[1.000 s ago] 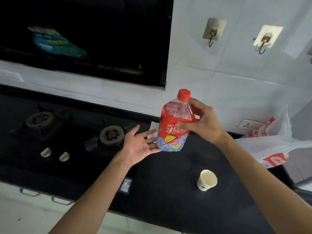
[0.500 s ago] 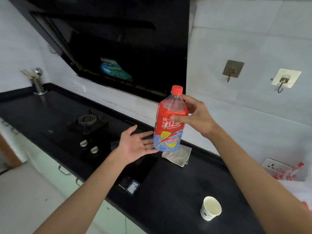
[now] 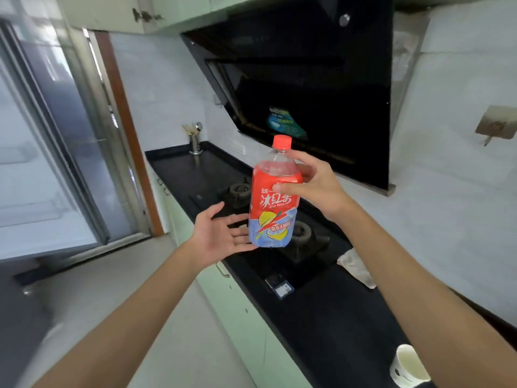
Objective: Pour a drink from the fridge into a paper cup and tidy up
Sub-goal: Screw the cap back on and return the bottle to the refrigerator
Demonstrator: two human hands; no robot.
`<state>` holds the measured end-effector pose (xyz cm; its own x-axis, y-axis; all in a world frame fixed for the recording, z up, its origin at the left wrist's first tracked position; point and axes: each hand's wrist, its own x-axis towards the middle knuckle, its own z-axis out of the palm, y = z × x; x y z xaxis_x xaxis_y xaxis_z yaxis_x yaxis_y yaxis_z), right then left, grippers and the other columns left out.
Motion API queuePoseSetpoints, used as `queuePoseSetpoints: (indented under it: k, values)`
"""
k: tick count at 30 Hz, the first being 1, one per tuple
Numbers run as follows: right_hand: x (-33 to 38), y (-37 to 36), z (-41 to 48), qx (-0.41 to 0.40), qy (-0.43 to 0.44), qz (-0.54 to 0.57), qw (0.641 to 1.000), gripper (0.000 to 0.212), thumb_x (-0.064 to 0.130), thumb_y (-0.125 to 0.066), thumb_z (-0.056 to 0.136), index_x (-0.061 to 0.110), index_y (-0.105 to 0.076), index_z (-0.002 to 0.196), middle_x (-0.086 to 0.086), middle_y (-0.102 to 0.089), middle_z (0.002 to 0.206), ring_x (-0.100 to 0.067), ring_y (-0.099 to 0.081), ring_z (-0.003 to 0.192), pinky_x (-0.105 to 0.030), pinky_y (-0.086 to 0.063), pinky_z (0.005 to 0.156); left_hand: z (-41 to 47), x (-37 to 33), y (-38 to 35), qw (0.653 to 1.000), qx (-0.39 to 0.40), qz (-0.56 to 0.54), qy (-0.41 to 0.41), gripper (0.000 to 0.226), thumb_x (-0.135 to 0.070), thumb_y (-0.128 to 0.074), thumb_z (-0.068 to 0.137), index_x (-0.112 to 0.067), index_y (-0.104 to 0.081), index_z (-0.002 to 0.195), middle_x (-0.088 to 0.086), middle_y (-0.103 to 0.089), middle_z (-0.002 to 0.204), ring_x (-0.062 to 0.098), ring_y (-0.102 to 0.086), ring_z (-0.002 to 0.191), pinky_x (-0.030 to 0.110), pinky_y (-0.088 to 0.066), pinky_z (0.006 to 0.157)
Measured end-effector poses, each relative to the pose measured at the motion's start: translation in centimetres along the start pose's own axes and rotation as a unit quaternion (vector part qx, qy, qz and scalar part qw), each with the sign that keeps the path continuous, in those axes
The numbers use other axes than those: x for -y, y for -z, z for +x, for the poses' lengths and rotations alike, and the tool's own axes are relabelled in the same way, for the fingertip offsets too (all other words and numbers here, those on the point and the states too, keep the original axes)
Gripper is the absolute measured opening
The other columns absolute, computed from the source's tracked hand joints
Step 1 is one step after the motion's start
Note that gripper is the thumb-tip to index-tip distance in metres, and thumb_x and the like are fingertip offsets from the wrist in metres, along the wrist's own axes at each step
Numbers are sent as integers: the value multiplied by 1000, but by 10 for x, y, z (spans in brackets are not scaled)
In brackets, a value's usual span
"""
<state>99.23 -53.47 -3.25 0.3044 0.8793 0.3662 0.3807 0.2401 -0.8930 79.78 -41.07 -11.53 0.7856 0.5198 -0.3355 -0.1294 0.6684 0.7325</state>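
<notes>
We hold the ice tea bottle (image 3: 274,208) upright in the air above the gas stove (image 3: 302,233). Our right hand (image 3: 316,186) is wrapped round its upper half, thumb on the label, red cap (image 3: 282,141) on. Our left hand (image 3: 221,236) is wide, palm up, also above the stove, by the bottle's base; we cannot tell if they touch. The paper cup (image 3: 408,365) stands on the black desk (image 3: 335,317), well apart from the stove. A cloth (image 3: 356,267) lies just beside the stove.

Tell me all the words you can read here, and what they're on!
"Ice Tea": on the bottle label.
"冰红茶": same label, big white characters.
"统一": same label, just above.
Too blurred: blue sticker on the range hood.
Too small: print on the paper cup.
Blurred: small packet on the counter.
</notes>
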Motion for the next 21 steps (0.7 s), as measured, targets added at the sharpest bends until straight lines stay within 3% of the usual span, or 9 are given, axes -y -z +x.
queuePoseSetpoints:
  k: [6, 11, 15, 21]
  values:
    - [28, -76, 29, 91, 26, 40, 995, 75, 26, -87, 63, 24, -59, 132, -1, -72, 114, -18, -70, 104, -39, -60, 84, -67, -26, 56, 995, -65, -25, -69, 70, -52, -45, 92, -2, -44, 140, 36, -55, 132, 53, -58, 117, 61, -45, 102]
    - [55, -155, 54, 155, 45, 73, 984, 73, 21, -89, 63, 23, -60, 130, -2, -72, 115, -21, -70, 104, -46, -59, 86, -129, -53, 109, 983, -111, -57, -137, 68, -51, -42, 94, -1, -41, 141, 38, -51, 134, 54, -56, 119, 62, -41, 105]
    - [81, -226, 68, 203, 58, 83, 974, 64, 14, -87, 68, 30, -62, 124, 0, -73, 113, -18, -71, 102, -44, -60, 85, -180, -73, 154, 971, -144, -73, -177, 68, -50, -42, 94, 1, -42, 140, 40, -52, 131, 54, -56, 118, 63, -42, 103]
    - [121, -341, 74, 256, 73, 96, 959, 77, 22, -87, 62, 24, -57, 133, 1, -72, 116, -18, -70, 104, -46, -59, 88, -261, -107, 229, 952, -190, -96, -218, 65, -47, -43, 94, 1, -45, 138, 43, -55, 125, 57, -57, 115, 66, -39, 105]
